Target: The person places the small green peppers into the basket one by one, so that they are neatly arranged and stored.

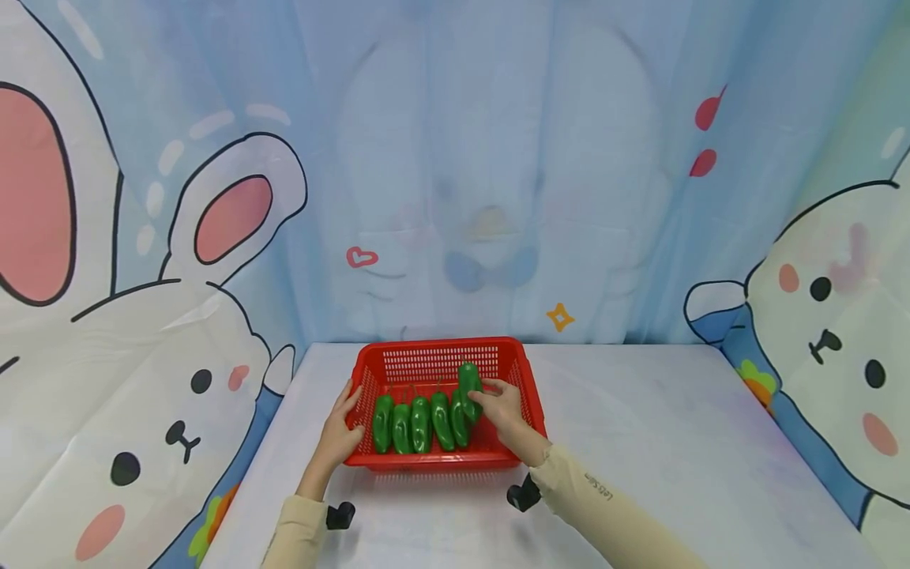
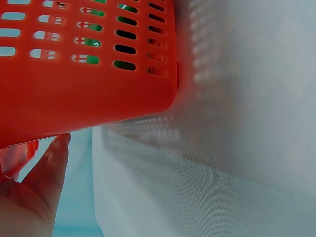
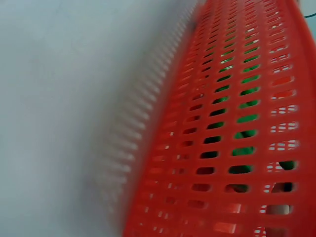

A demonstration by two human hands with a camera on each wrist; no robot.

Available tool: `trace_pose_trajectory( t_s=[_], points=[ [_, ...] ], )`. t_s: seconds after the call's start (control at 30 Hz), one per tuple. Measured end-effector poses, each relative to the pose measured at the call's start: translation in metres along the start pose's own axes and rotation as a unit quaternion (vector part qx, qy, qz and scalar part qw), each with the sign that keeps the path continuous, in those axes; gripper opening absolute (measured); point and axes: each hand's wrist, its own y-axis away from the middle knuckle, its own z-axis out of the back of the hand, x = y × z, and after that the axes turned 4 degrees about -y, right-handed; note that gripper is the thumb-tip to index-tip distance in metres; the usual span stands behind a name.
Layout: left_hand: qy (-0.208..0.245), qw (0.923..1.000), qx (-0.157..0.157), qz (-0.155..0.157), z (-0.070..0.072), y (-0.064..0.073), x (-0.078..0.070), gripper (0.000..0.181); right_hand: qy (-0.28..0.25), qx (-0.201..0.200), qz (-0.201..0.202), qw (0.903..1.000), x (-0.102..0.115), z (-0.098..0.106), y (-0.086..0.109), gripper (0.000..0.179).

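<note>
In the head view, a red plastic basket (image 1: 455,461) holds several glossy green peppers (image 1: 421,425) side by side in a row. My right hand (image 1: 503,407) reaches over the basket's right part and pinches another green pepper (image 1: 468,379), which stands nearly upright at the row's right end. Whether that pepper touches the basket floor, I cannot tell. My left hand (image 1: 337,435) holds the basket's left rim, and the left wrist view shows its fingers (image 2: 55,163) against the outside below the rim. In the right wrist view, the slotted wall (image 3: 197,148) hides most of the right hand.
The basket stands on a white-covered table (image 1: 626,427), near its back edge. Behind it hangs a light blue curtain (image 1: 490,158) with cartoon animals. Black heart shapes (image 1: 524,494) show near both forearms.
</note>
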Motion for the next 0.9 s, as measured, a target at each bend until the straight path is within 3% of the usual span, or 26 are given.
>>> trace_pose_trajectory(
  t_s=[0.17,0.4,0.63,0.9],
  points=[
    [0.004,1.0,-0.006,-0.005,-0.001,0.001,0.0,0.075,0.004,-0.01,-0.013,0.9999,-0.007,0.003,-0.001,0.047],
    [-0.006,0.9989,-0.03,-0.036,-0.001,0.004,0.0,0.074,0.026,-0.014,-0.033,0.9991,-0.012,0.006,-0.002,0.045],
    [0.0,1.0,-0.005,0.002,-0.001,0.0,0.001,0.075,0.043,-0.011,-0.057,0.9974,-0.011,0.005,-0.003,0.046],
    [-0.005,1.0,0.003,0.007,0.0,0.0,-0.001,0.076,0.032,-0.022,-0.068,0.997,-0.013,0.004,-0.006,0.048]
  ],
)
